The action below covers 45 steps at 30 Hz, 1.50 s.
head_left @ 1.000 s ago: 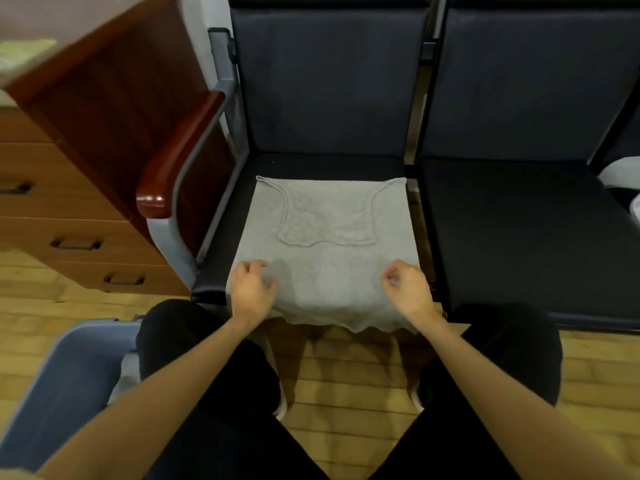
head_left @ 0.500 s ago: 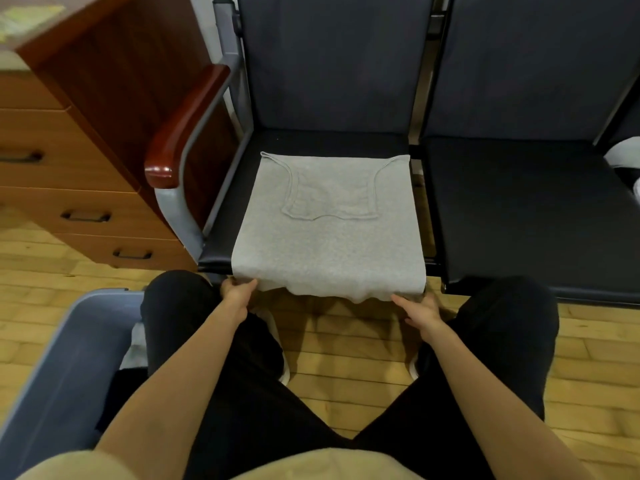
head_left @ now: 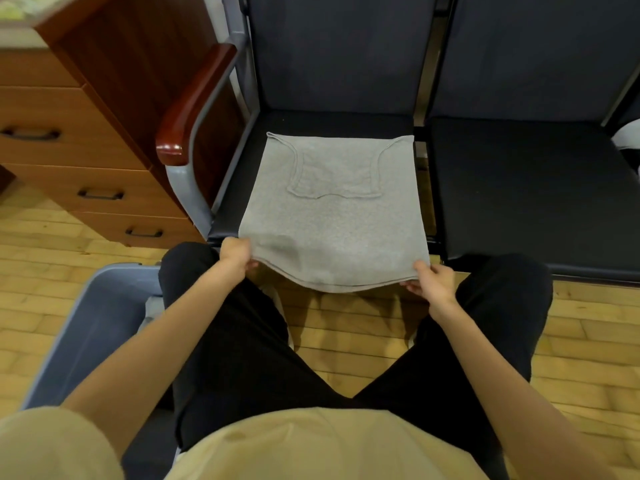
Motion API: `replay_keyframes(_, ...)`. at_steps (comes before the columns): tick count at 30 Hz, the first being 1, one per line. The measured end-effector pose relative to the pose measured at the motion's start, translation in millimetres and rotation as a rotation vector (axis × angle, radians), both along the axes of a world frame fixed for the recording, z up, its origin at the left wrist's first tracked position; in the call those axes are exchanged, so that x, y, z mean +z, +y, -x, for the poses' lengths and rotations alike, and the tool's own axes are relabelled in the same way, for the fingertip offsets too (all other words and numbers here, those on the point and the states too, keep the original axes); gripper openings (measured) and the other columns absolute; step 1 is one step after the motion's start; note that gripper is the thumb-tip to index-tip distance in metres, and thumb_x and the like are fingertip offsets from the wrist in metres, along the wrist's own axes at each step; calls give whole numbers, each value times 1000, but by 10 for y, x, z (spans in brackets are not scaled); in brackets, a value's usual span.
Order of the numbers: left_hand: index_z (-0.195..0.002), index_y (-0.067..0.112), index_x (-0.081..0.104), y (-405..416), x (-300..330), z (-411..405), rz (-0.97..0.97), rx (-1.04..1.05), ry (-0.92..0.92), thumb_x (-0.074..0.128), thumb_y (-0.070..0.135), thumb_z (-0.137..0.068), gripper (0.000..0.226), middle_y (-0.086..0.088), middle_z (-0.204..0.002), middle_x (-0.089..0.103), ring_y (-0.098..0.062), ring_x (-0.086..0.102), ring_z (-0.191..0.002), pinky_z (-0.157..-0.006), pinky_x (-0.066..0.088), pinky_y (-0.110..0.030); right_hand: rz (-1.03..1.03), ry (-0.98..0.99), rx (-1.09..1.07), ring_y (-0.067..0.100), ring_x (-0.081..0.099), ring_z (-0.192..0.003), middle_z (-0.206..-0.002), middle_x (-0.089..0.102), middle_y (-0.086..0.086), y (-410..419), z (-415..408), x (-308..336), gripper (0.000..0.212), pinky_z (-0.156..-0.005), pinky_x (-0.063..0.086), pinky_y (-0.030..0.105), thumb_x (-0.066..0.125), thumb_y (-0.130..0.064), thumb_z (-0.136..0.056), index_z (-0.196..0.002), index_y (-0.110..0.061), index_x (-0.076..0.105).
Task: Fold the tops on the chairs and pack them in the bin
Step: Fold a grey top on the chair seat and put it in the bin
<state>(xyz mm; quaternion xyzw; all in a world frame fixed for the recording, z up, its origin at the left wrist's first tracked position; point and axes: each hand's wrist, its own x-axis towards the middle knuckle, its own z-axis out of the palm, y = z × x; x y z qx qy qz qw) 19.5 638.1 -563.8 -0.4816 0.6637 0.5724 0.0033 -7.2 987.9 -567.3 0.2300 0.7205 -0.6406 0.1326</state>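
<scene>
Grey tank top (head_left: 332, 220) lies flat on seat of the left chair (head_left: 322, 123), straps & neckline toward the backrest, hem end hanging just past the seat's front edge. Top looks doubled, two layers showing at the hem.

Both hands are on the hem corners. Left hand (head_left: 237, 254) pinches the hem's left corner, fingers curled under the cloth w/ thumb on top. Right hand (head_left: 433, 277) pinches the right corner the same way, thumb on top, fingers underneath. Hem sags in a shallow curve btwn the two hands, lifted slightly off the seat edge.

Grey-blue bin (head_left: 90, 327) sits on the wood floor (head_left: 588, 341) at lower left, beside the person's left leg; its inside is mostly hidden by arm & leg, contents can't tell.

Right chair (head_left: 526, 188) touches the left one, dark seat; a bit of white cloth (head_left: 627, 133) shows at its far right edge, cut off by the frame.

Left chair has a red-brown wooden armrest (head_left: 194, 102) on a grey metal frame. Wooden drawer unit (head_left: 69, 140) w/ dark handles stands left of it. Person wears black trousers & a pale yellow shirt.
</scene>
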Motion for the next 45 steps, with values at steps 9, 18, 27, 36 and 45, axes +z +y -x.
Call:
replay_keyframes(9, -99, 9, 48, -273, 721, 172, 59, -7, 249, 46, 12, -101, 5, -4, -58, 55, -7, 47, -40, -41, 39, -19, 225, 134, -266, 10, 62, -56, -80, 64, 9, 56, 217, 660, 23, -59, 52, 22, 61, -7, -92, -111, -12, 49)
replay_keyframes(18, -103, 10, 65, -513, 1151, 819, -339, 105, 512, 43, 8, -99, 23, 3, -76, 70, -7, 67, -73, -68, 53, -21, 554, 227, -247, 20, 73, -82, -81, 74, 12, -104, 1261, 1183, 17, -73, 55, 23, 62, -2, -90, -106, 4, 64)
replay_keyframes(27, -110, 3, 63, -768, 908, 1961, -473, 209, 526, 48, 5, -98, 19, -6, -91, 73, -14, 71, -86, -78, 58, -25, 601, 97, -230, 25, 73, -91, -101, 71, 21, -344, 2599, 918, 25, -79, 58, 28, 62, 1, -90, -113, 10, 58)
replay_keyframes(36, -128, 1, 52, -903, 275, 2816, -535, 351, 344, 44, 2, -100, 30, -12, -103, 69, -17, 70, -91, -85, 57, -30, 428, -49, -51, 23, 71, -98, -109, 70, 18, -444, 3429, 204, 35, -93, 54, 35, 64, 1, -87, -121, 7, 56)
replay_keyframes(45, -122, 15, 54, -360, -126, 2727, 413, -273, 355, 55, 19, -96, 26, -4, -102, 64, -13, 64, -85, -76, 57, -32, -402, 291, 278, 9, 62, -79, -86, 62, -1, -637, 3723, -13, 50, -90, 54, 32, 73, -8, -82, -128, -12, 52)
